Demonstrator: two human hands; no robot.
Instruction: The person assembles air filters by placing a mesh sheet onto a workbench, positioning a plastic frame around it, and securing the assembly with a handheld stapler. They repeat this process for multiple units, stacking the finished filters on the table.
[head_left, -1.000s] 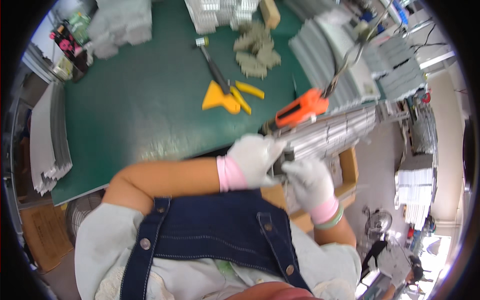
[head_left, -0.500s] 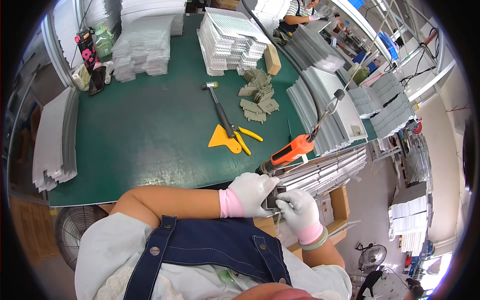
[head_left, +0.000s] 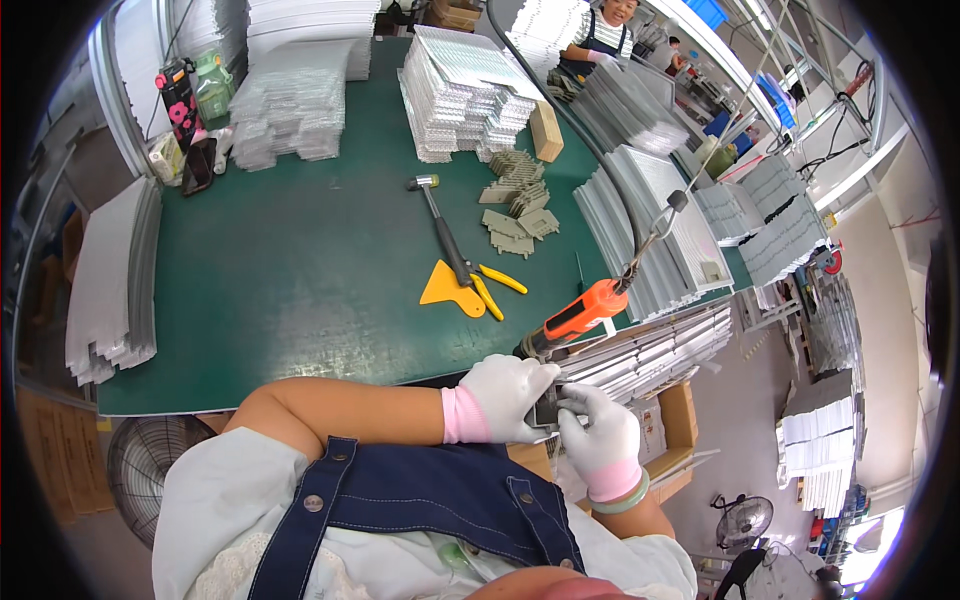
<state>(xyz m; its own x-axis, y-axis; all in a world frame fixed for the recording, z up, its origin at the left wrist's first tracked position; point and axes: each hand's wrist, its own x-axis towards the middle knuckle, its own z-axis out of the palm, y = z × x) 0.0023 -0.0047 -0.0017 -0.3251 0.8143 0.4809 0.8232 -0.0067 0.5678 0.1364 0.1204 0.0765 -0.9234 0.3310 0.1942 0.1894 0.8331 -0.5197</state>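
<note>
Your left hand (head_left: 503,399), in a white glove with a pink cuff, has its grip closed around a small dark-grey, block-shaped part (head_left: 546,408), held in front of your navy bib at the near edge of the green worktop (head_left: 290,270). Your right hand (head_left: 602,432), gloved the same way, has its grip pinched on the part's right side. Just beyond them hangs the orange-and-black powered driver (head_left: 580,312), its dark nose near your left fingers. To the right of your right hand stands an open brown cardboard box (head_left: 681,420), with a white printed sheet (head_left: 650,428) inside. At the worktop's far left corner you have a translucent green bottle (head_left: 213,92) beside a black bottle with pink flowers (head_left: 180,108); you cannot tell what either contains. A small white-and-green carton (head_left: 165,159) sits nearer you, its contents hidden too.
</note>
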